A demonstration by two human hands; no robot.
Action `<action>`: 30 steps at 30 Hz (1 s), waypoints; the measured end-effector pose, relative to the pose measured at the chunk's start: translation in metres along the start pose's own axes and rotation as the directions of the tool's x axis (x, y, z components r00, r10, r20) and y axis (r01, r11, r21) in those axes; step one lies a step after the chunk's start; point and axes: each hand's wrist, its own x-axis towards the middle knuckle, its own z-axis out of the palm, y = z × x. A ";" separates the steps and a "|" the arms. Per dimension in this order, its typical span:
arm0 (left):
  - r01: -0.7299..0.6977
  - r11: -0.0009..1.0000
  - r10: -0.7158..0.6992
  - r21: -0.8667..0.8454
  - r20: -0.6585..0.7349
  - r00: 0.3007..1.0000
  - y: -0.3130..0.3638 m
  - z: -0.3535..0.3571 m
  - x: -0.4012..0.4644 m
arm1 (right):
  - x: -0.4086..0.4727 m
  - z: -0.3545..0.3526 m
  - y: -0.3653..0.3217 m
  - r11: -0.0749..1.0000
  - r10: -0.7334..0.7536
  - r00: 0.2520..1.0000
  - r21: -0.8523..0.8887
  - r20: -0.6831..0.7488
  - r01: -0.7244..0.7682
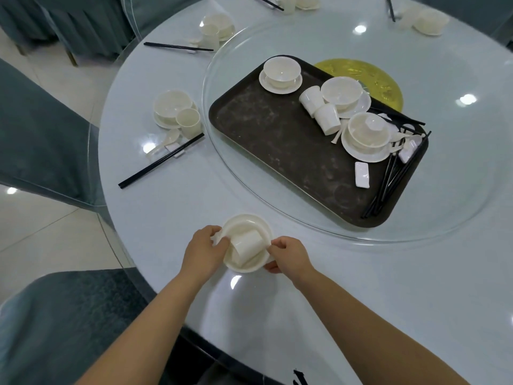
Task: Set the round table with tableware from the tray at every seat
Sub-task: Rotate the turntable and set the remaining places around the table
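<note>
Round pale worktop (347, 273) w/ glass turntable (444, 212) at centre carrying dark tray (277, 140); laid place settings w/ chopsticks at 9 (177, 115), 11 (215, 27), 12 (299, 1) & 1 o'clock (427, 22), plus plate-and-bowl stack (263, 232) at 6 o'clock.

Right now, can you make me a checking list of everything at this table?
Surface: round table with a glass turntable.
Job's things: dark tray on the turntable holds three bowl-and-plate sets, two tipped cups, chopsticks. The near bowl holds a cup lying tipped. The finished seat at left has chopsticks on a rest.
Clutter: nothing seen.
Hands: left hand pinches something white at the bowl; right hand grips the bowl's rim.
Cables: nothing seen.
Surroundings: covered chairs, tiled floor.
</note>
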 end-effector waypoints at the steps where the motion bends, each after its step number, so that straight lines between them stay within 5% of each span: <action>1: -0.053 0.998 0.054 0.041 -0.026 0.998 0.002 0.000 -0.002 | 0.000 0.001 0.001 1.000 -0.001 1.000 -0.026 0.004 0.001; 9: -0.426 0.742 0.450 0.519 0.086 0.889 0.011 0.007 -0.013 | -0.005 0.002 0.000 0.984 -0.022 1.000 -0.180 -0.015 0.019; 14: -0.398 0.615 0.395 0.681 0.171 0.903 0.002 0.014 -0.015 | -0.009 -0.004 0.004 0.968 -0.066 0.997 -0.246 -0.032 0.057; 18: -0.365 0.621 0.339 0.693 0.182 0.923 0.004 0.017 -0.014 | -0.013 -0.008 0.005 0.970 -0.116 0.993 -0.216 -0.019 0.109; 22: -0.302 0.756 0.325 0.581 0.067 0.943 0.023 0.009 -0.016 | -0.019 -0.012 0.001 0.969 -0.177 0.984 -0.179 -0.015 0.171; 25: -0.155 0.956 0.148 0.249 0.045 0.988 0.044 0.002 -0.021 | -0.023 -0.014 -0.005 0.952 -0.247 0.969 -0.181 0.011 0.245; 30: 0.136 0.979 -0.108 -0.153 0.176 0.979 0.076 0.008 -0.020 | -0.033 -0.023 -0.012 0.847 -0.448 0.886 -0.263 0.114 0.462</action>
